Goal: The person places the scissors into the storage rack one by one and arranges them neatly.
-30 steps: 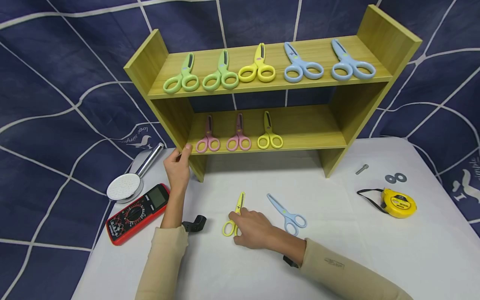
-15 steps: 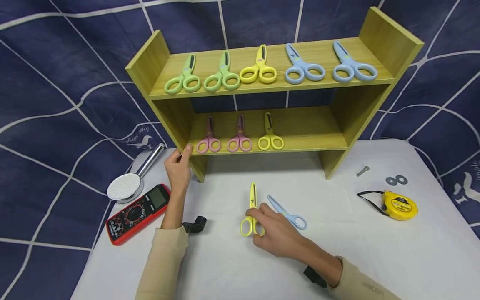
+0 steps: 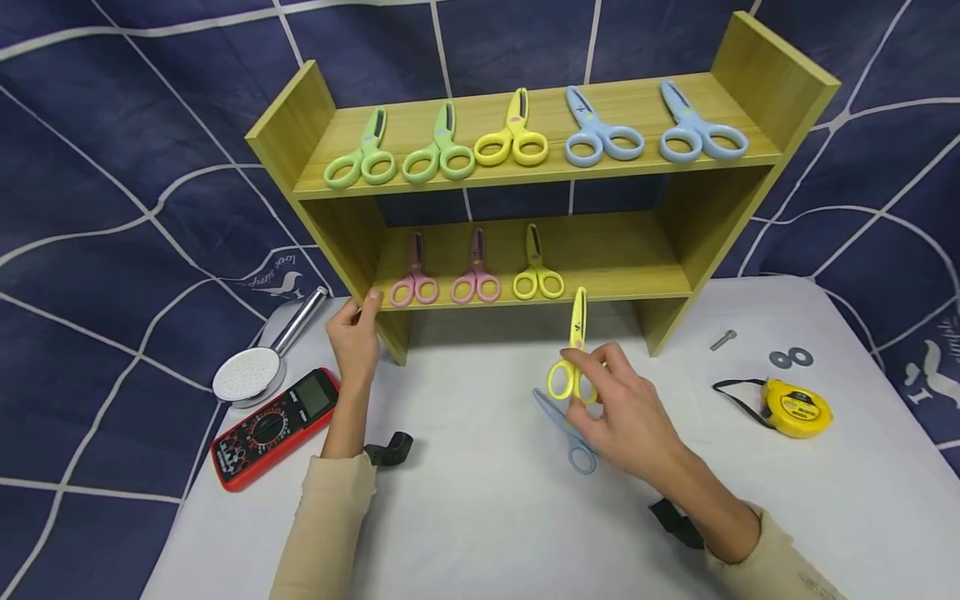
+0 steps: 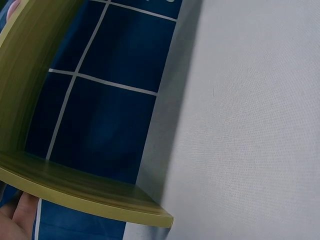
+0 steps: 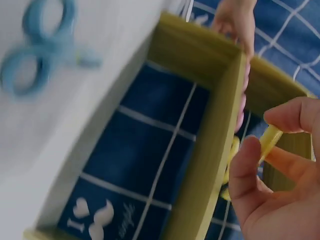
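Note:
My right hand (image 3: 611, 400) pinches a pair of yellow scissors (image 3: 573, 350) by the handles and holds it off the table, blades pointing at the lower shelf (image 3: 615, 258) of the wooden rack (image 3: 757, 67). In the right wrist view the fingers (image 5: 290, 117) close on the yellow handle (image 5: 270, 140). A pair of blue scissors (image 3: 564, 429) lies on the table, partly under this hand. My left hand (image 3: 352, 329) grips the rack's left front edge; its thumb (image 4: 15, 220) shows under the rack's board (image 4: 85, 192) in the left wrist view.
The top shelf carries several green, yellow and blue scissors (image 3: 517, 137); the lower one holds two pink pairs (image 3: 446, 275) and a yellow pair (image 3: 536, 271). On the white table (image 3: 480, 517) lie a multimeter (image 3: 273, 425), shower head (image 3: 251, 371), black clip (image 3: 390, 450), tape measure (image 3: 795, 408), bolt (image 3: 723, 339) and washers (image 3: 791, 358).
My right hand picked the yellow scissors up from the table and carried them right and up toward the lower shelf. The left hand stayed on the rack.

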Available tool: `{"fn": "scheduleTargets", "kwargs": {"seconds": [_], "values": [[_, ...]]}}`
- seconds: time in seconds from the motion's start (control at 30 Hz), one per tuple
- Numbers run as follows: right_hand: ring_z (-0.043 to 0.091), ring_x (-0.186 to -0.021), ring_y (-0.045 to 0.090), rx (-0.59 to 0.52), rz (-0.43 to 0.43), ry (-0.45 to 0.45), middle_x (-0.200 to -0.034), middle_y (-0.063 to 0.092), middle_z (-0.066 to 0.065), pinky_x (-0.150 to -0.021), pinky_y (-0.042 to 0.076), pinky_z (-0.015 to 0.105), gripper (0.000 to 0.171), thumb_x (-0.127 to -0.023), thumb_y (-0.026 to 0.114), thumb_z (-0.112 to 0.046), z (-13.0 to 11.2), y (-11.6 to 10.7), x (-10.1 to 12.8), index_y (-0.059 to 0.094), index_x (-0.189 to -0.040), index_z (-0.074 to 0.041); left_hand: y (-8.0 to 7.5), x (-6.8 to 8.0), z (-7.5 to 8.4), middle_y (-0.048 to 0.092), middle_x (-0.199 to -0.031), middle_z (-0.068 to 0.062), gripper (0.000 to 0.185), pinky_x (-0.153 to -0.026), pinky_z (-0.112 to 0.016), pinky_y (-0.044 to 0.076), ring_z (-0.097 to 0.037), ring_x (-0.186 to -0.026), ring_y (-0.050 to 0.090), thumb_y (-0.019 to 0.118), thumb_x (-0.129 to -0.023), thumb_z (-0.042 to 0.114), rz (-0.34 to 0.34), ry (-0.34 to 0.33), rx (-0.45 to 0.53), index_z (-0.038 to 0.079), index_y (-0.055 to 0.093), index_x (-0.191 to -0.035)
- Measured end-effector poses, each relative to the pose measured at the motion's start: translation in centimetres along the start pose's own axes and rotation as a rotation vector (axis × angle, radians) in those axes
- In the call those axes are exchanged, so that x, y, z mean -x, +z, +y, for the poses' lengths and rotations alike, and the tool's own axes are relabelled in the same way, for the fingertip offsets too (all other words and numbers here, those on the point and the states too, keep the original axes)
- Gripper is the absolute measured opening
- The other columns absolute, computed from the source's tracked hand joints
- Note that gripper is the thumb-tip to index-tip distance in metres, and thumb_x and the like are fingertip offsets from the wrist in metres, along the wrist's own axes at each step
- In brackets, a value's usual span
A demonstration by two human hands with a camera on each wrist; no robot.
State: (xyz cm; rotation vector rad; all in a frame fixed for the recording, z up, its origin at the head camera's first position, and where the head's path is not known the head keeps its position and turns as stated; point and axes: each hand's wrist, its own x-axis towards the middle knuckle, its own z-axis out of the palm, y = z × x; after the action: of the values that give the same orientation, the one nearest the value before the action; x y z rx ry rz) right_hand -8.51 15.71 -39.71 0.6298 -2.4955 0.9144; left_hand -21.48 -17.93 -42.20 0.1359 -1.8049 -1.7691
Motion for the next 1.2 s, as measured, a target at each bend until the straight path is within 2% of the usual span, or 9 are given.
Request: {"fn": "scheduleTargets", "kwargs": {"seconds": [0.23,0.43,0.5,0.57,0.7,0.8,0.9,1.03,1.2], "values": [[0.011,-0.063,0.047,0.077,0.061,-0.005,-0.095,0.056,0.008,-0.048,0.039,0.026,0.048,-0.078,0.071,-0.003,1.4,-1.7,-1.3,0.062,-0.125,-0.001,0.4,1.1,2.9,0.054,-0.06,0.003,0.016,-0.055,-0.019,0.038,-0.002,-0.058,0.046,0.068,-0.09,0.007,-0.017,0.025,-0.025,0.006,0.073,-0.074],[0.016,-0.059,0.053,0.099,0.255,-0.043,-0.095,0.064,0.015,-0.046,0.04,0.032,0.049,-0.079,0.081,-0.002,2.5,-2.0,-2.9,0.062,-0.124,0.001,0.5,1.3,3.4,0.046,-0.055,0.012,0.031,-0.054,-0.02,0.033,-0.002,-0.056,0.04,0.066,-0.091,0.008,-0.025,0.03,-0.039,-0.018,0.062,-0.076],[0.018,-0.058,0.053,0.11,0.305,-0.053,-0.09,0.063,0.016,-0.046,0.04,0.035,0.048,-0.081,0.08,-0.002,3.3,-1.8,-3.6,0.061,-0.125,0.002,0.5,1.3,3.3,0.046,-0.055,0.011,0.032,-0.053,-0.019,0.033,-0.001,-0.056,0.04,0.066,-0.091,0.008,-0.025,0.03,-0.033,-0.021,0.06,-0.078],[0.019,-0.057,0.052,0.117,0.331,-0.045,-0.087,0.062,0.016,-0.047,0.04,0.038,0.048,-0.083,0.079,-0.004,4.1,-1.6,-4.3,0.06,-0.127,0.003,0.6,1.3,3.3,0.049,-0.057,0.008,0.028,-0.054,-0.019,0.034,-0.002,-0.056,0.042,0.067,-0.091,0.007,-0.023,0.028,-0.022,-0.017,0.064,-0.076],[0.021,-0.055,0.051,0.131,0.325,-0.002,-0.084,0.063,0.017,-0.05,0.04,0.04,0.048,-0.086,0.077,-0.009,5.4,-1.2,-5.3,0.059,-0.13,0.002,0.5,1.3,3.2,0.055,-0.06,0.003,0.015,-0.055,-0.019,0.037,-0.002,-0.057,0.045,0.068,-0.09,0.007,-0.023,0.013,-0.002,0.0,0.074,-0.079],[0.022,-0.055,0.052,0.139,0.303,0.021,-0.084,0.063,0.017,-0.05,0.04,0.04,0.048,-0.088,0.075,-0.011,5.9,-1.1,-5.9,0.058,-0.131,0.002,0.4,1.3,3.0,0.053,-0.059,0.005,0.016,-0.055,-0.019,0.036,-0.002,-0.057,0.044,0.068,-0.09,0.007,-0.022,0.008,-0.003,0.008,0.073,-0.074],[0.024,-0.056,0.052,0.142,0.286,0.041,-0.084,0.063,0.018,-0.051,0.04,0.041,0.047,-0.089,0.075,-0.013,6.1,-1.1,-6.3,0.058,-0.13,0.003,0.4,1.2,3.0,0.053,-0.059,0.0,0.019,-0.054,-0.019,0.035,-0.002,-0.057,0.044,0.068,-0.09,0.008,-0.022,0.012,-0.001,0.01,0.072,-0.072],[0.025,-0.057,0.052,0.148,0.269,0.04,-0.096,0.066,0.02,-0.052,0.041,0.042,0.045,-0.09,0.074,-0.014,6.3,-1.2,-6.6,0.059,-0.129,0.003,0.4,1.1,3.0,0.057,-0.064,-0.007,0.015,-0.056,-0.019,0.039,-0.005,-0.059,0.047,0.068,-0.09,0.009,-0.019,0.009,0.003,0.007,0.074,-0.076],[0.028,-0.064,0.057,0.147,0.257,0.026,-0.107,0.067,0.022,-0.057,0.045,0.046,0.045,-0.088,0.076,-0.014,6.6,-1.5,-6.8,0.06,-0.127,0.003,0.5,1.1,3.2,0.06,-0.066,0.001,0.012,-0.059,-0.019,0.042,-0.01,-0.062,0.052,0.068,-0.09,0.009,-0.015,-0.006,-0.007,0.006,0.074,-0.08]]}}
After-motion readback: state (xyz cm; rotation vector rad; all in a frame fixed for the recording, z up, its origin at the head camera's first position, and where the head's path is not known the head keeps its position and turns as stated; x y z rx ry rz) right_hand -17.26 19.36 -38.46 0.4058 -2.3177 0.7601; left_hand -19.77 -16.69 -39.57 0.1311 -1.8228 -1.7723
